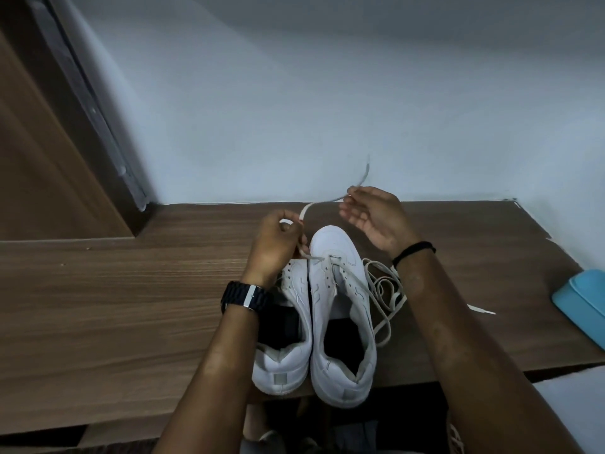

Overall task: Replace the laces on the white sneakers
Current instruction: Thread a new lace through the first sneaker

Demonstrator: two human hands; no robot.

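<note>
Wall: your view takes in a pale wall (327, 93) behind everything, with a brown wooden panel (42, 158) at its left.
Surface: the wood-grain surface (114, 306) in front of you carries both sneakers, heels at its near edge, toes toward the wall.
Right sneaker: the white right sneaker (340, 322) lies touching the left one, with one lace run across its lowest eyelets.
Left sneaker: the white left sneaker (288, 348) is partly under your left wrist; no lace shows in its eyelets.
Blue box: a light blue box (582, 303) sits at the right edge of the surface, well apart from the shoes.
Loose lace: a pale lace (383, 290) lies in loops just beside the right sneaker, its tip (484, 310) pointing right.
Left hand: your left hand (278, 240) pinches the held lace (319, 203) just above the toe of the left sneaker.
Right hand: your right hand (373, 214) pinches the same lace near its far end, other fingers loose; the free end curves up against the wall.
Wrists: a dark watch (245, 298) on your left, a black band (414, 250) on your right.
</note>
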